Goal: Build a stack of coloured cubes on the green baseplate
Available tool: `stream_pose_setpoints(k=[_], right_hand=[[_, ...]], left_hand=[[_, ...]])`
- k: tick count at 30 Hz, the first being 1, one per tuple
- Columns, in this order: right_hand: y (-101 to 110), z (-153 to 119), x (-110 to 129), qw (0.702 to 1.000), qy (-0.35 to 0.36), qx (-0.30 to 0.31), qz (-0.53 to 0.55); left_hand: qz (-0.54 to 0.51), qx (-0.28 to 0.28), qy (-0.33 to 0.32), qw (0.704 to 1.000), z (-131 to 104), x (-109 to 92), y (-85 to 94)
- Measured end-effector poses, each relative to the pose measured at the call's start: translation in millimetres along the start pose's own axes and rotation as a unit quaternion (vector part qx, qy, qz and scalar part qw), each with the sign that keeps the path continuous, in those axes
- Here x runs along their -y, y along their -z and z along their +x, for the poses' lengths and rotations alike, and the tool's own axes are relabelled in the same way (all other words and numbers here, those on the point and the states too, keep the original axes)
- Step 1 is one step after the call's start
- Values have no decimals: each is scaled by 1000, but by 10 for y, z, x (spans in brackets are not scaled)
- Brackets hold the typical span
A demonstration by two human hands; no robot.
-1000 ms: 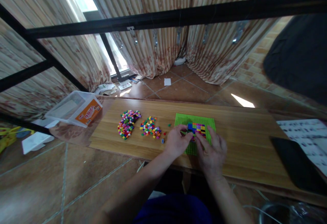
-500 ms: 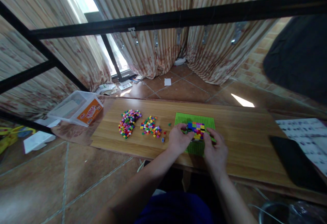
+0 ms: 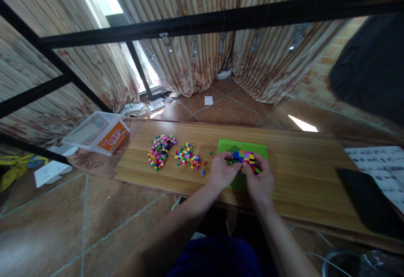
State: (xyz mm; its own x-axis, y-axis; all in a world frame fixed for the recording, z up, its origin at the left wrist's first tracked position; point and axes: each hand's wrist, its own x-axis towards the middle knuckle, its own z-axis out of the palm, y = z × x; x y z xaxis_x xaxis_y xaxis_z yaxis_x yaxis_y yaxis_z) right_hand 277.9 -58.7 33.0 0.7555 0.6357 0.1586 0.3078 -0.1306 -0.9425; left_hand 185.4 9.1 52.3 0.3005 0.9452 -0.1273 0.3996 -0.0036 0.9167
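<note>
A multicoloured block of small building bricks [image 3: 245, 155] is held between my two hands, over a green studded baseplate [image 3: 243, 144]. My left hand [image 3: 221, 171] grips its left side, thumb on the near edge. My right hand [image 3: 261, 178] is closed around the right side, its thumb pressing near the front. The hands hide parts of the block, and whether it touches the baseplate I cannot tell. Left of my left hand lie a small blue-and-white piece [image 3: 203, 172], a few tiny red bricks [image 3: 205, 163] and a green brick [image 3: 211, 153].
Two heaps of loose bricks, a larger pile [image 3: 159, 153] and a smaller pile [image 3: 187, 156], lie on the wooden table [image 3: 303, 171]. A clear plastic box [image 3: 97, 134] stands at the left end. Near the right end are a black flat object [image 3: 368, 199] and a printed sheet [image 3: 375, 167].
My right hand has moved left and closed in on the block, its thumb now at the near edge. My left hand keeps its hold. The view has shifted slightly.
</note>
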Motion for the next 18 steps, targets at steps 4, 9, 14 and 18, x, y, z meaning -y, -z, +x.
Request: stream_pose_setpoints(k=[4,9,14,18], right_hand=[[-6,26,-30,1000,1,2,8],[86,29,-1,1000,-12,-6,8],[332,-119,80,999,-11,-50,-3],[451,-399,38,1000,10,-15,-21]], left_hand=[[7,2,2,1000,10,-23,6],[-2,-18,-6,1000,-97,-11,13],[14,-45,-58,997,-374,170,224],[85,-85,-86,989,-546,501,586]])
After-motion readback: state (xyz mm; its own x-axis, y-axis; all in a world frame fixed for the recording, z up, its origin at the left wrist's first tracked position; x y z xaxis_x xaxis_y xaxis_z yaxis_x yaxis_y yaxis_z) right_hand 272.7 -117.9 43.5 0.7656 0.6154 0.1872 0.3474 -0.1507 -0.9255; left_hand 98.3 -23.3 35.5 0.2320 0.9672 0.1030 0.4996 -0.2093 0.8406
